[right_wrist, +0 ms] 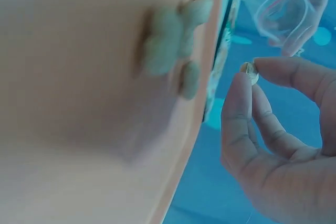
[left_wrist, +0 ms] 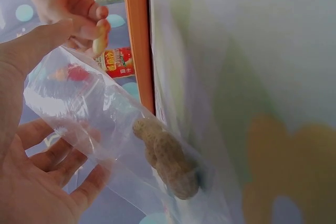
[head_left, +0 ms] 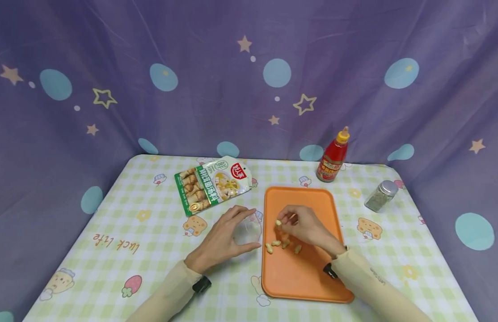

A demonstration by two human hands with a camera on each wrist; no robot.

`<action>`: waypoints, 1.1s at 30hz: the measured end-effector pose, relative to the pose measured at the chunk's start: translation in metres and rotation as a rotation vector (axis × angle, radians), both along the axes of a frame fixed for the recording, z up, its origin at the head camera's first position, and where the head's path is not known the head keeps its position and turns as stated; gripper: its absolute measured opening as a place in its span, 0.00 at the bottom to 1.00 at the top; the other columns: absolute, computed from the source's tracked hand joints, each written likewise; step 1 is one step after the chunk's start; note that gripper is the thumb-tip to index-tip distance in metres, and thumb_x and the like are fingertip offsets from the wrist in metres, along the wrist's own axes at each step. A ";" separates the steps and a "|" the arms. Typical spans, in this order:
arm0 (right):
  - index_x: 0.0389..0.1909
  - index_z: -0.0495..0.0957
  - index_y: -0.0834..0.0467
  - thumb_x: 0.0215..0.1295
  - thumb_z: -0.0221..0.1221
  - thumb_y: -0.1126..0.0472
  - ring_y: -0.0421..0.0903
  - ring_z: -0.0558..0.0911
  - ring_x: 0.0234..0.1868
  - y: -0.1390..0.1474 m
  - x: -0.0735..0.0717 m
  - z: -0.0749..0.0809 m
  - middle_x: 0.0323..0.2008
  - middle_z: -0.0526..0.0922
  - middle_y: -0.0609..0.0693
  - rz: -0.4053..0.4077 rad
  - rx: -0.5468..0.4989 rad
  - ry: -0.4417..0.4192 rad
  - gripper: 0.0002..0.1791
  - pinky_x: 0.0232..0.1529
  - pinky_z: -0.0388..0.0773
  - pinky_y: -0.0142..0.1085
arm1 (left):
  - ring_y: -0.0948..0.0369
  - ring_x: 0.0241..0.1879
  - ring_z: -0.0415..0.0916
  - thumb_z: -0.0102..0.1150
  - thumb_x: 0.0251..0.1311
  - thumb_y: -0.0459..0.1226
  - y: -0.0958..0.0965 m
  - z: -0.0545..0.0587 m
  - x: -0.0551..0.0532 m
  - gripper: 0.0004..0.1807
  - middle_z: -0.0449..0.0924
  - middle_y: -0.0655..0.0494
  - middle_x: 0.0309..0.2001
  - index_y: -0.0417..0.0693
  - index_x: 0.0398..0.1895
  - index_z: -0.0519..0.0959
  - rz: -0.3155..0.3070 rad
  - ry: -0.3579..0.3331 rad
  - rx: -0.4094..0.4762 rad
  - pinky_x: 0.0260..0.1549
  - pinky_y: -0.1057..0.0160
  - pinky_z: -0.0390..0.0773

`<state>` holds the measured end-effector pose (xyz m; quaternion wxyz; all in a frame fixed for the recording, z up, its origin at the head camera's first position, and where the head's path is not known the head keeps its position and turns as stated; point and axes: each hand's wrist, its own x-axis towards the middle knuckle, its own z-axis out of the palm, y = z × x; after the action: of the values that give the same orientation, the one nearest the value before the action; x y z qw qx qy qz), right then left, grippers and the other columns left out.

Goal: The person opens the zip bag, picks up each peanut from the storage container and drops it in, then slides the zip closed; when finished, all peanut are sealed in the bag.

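My left hand (head_left: 219,239) holds a clear plastic zip bag (head_left: 247,230) just left of the orange tray (head_left: 307,279), thumb and fingers spread at its mouth. Peanuts in shell (left_wrist: 169,161) lie at the bottom of the bag in the left wrist view. Above the tray, my right hand (head_left: 307,227) pinches a single peanut (head_left: 278,222) between thumb and index finger, close to the bag's opening. Several more peanuts (head_left: 276,243) lie on the tray below that hand, toward its left edge.
A green-and-white food packet (head_left: 213,185) with mushroom pictures lies behind my left hand. Past the tray's far right corner stands a red sauce bottle (head_left: 332,158) with a yellow cap. A small spice jar (head_left: 381,197) is farther right. A checked cloth (head_left: 160,273) covers the table.
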<state>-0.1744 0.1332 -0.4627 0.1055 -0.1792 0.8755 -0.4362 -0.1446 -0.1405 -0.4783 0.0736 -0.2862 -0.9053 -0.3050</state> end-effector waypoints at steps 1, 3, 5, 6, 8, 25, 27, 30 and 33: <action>0.40 0.85 0.56 0.66 0.68 0.65 0.41 0.82 0.36 -0.003 0.000 0.001 0.34 0.85 0.48 0.006 -0.013 0.001 0.04 0.41 0.81 0.32 | 0.64 0.60 0.75 0.77 0.52 0.60 0.000 0.000 0.000 0.47 0.74 0.62 0.62 0.59 0.75 0.71 -0.001 0.002 0.000 0.61 0.56 0.80; 0.40 0.85 0.55 0.66 0.68 0.64 0.41 0.82 0.36 -0.008 0.001 0.004 0.35 0.85 0.48 0.021 -0.037 0.003 0.04 0.42 0.81 0.32 | 0.64 0.60 0.75 0.77 0.52 0.60 0.001 0.000 0.000 0.47 0.74 0.62 0.62 0.59 0.75 0.71 -0.003 0.003 0.002 0.60 0.56 0.80; 0.40 0.85 0.56 0.66 0.69 0.63 0.42 0.82 0.37 -0.014 0.001 0.007 0.35 0.86 0.49 0.037 -0.060 0.005 0.04 0.43 0.81 0.32 | 0.64 0.59 0.75 0.78 0.52 0.60 0.001 -0.001 0.000 0.47 0.75 0.62 0.62 0.58 0.75 0.72 -0.005 0.009 0.004 0.60 0.56 0.80; 0.40 0.85 0.56 0.66 0.69 0.62 0.42 0.82 0.37 -0.017 0.002 0.008 0.35 0.86 0.48 0.044 -0.068 0.005 0.04 0.43 0.81 0.32 | 0.64 0.59 0.75 0.78 0.52 0.60 0.002 -0.001 0.000 0.46 0.75 0.62 0.62 0.58 0.74 0.72 -0.005 0.012 0.005 0.59 0.56 0.81; 0.41 0.85 0.54 0.66 0.69 0.62 0.41 0.82 0.37 -0.023 0.002 0.011 0.36 0.86 0.48 0.056 -0.079 0.000 0.05 0.43 0.81 0.32 | 0.64 0.59 0.75 0.78 0.52 0.59 0.002 -0.001 0.000 0.46 0.75 0.62 0.61 0.56 0.74 0.73 -0.008 0.020 0.008 0.58 0.57 0.81; 0.47 0.85 0.58 0.67 0.64 0.65 0.41 0.83 0.39 -0.039 0.004 0.016 0.40 0.87 0.49 0.064 -0.100 -0.023 0.10 0.45 0.82 0.34 | 0.63 0.58 0.75 0.78 0.53 0.58 0.001 -0.001 -0.002 0.45 0.75 0.62 0.60 0.51 0.71 0.75 -0.018 0.056 0.015 0.56 0.57 0.82; 0.47 0.85 0.58 0.68 0.64 0.64 0.41 0.84 0.40 -0.036 0.003 0.015 0.41 0.88 0.49 0.055 -0.094 -0.021 0.09 0.46 0.82 0.36 | 0.64 0.57 0.75 0.78 0.53 0.58 0.001 -0.001 -0.002 0.45 0.75 0.62 0.61 0.51 0.72 0.75 -0.014 0.052 0.013 0.55 0.57 0.82; 0.47 0.85 0.58 0.70 0.64 0.62 0.42 0.83 0.42 -0.030 0.002 0.014 0.41 0.87 0.48 0.043 -0.094 -0.018 0.08 0.48 0.82 0.38 | 0.64 0.57 0.75 0.78 0.53 0.59 0.000 -0.001 -0.002 0.45 0.75 0.61 0.61 0.52 0.72 0.74 -0.006 0.041 0.005 0.54 0.58 0.82; 0.46 0.86 0.57 0.70 0.65 0.61 0.43 0.83 0.43 -0.024 -0.002 0.011 0.41 0.88 0.49 0.028 -0.093 -0.010 0.07 0.49 0.82 0.39 | 0.64 0.57 0.75 0.77 0.53 0.59 -0.001 -0.001 -0.002 0.45 0.75 0.62 0.62 0.54 0.73 0.73 0.000 0.026 0.001 0.55 0.58 0.81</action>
<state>-0.1760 0.1092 -0.4518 0.1078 -0.1941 0.8511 -0.4757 -0.1464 -0.1414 -0.4793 0.0855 -0.2901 -0.9041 -0.3019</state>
